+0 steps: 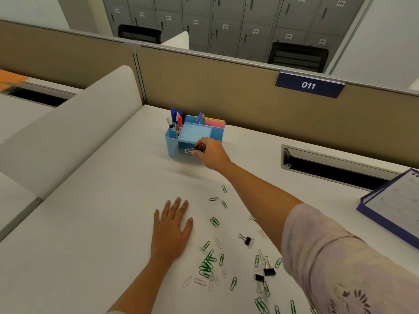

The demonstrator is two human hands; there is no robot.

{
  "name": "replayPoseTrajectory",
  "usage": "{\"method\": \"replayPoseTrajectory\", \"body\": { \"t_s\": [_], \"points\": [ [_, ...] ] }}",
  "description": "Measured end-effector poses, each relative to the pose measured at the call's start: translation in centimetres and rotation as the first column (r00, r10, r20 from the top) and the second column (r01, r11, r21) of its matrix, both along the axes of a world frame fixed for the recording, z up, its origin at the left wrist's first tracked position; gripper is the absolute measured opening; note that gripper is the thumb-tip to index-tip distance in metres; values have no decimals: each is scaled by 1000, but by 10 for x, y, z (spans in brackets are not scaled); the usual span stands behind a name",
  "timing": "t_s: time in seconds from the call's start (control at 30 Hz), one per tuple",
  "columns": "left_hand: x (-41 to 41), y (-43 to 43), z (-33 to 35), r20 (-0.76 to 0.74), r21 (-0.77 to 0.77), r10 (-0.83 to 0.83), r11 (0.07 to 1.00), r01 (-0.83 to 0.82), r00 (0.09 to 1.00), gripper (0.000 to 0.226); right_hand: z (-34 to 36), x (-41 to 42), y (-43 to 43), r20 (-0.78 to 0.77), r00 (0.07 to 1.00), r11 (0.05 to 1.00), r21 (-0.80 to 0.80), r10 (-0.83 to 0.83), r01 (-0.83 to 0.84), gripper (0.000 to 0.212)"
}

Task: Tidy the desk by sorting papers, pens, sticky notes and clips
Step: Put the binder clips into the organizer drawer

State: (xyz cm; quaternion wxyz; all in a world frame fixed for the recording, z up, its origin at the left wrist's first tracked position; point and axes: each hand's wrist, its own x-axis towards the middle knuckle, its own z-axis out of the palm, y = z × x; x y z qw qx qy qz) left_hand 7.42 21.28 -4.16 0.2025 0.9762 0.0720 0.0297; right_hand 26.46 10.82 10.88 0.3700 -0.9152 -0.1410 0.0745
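A light blue desk organiser (172,141) stands at the back of the white desk, with several pens (176,120) upright in its left compartment and pink and yellow sticky notes (216,122) at its right. My right hand (212,152) reaches out to the organiser's front and pinches a black binder clip (195,148) just before its lower drawer. My left hand (172,225) lies flat on the desk, fingers straight. Several green and silver paper clips (207,266) are scattered near me, among them three black binder clips (247,240), (269,271), (259,278).
A dark blue tray holding papers (390,206) sits at the right edge. A cable slot (328,164) opens in the desk behind it. A tan partition (226,87) with a label 011 closes the back, and a white divider (74,128) bounds the left.
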Motion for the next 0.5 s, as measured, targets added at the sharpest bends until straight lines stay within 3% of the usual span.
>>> {"method": "replayPoseTrajectory", "body": {
  "t_s": [0.23,0.37,0.5],
  "points": [
    [0,0,-1,9,-28,2,1000,-2,1000,60,-23,14,25,-28,975,973,60,-221,222,32],
    [0,0,-1,13,-20,2,1000,-2,1000,59,-24,9,26,-49,978,974,91,-205,208,48],
    [1,0,-1,21,-22,0,1000,1,1000,60,-25,-2,17,-20,985,971,164,-171,172,46]
  ]
}}
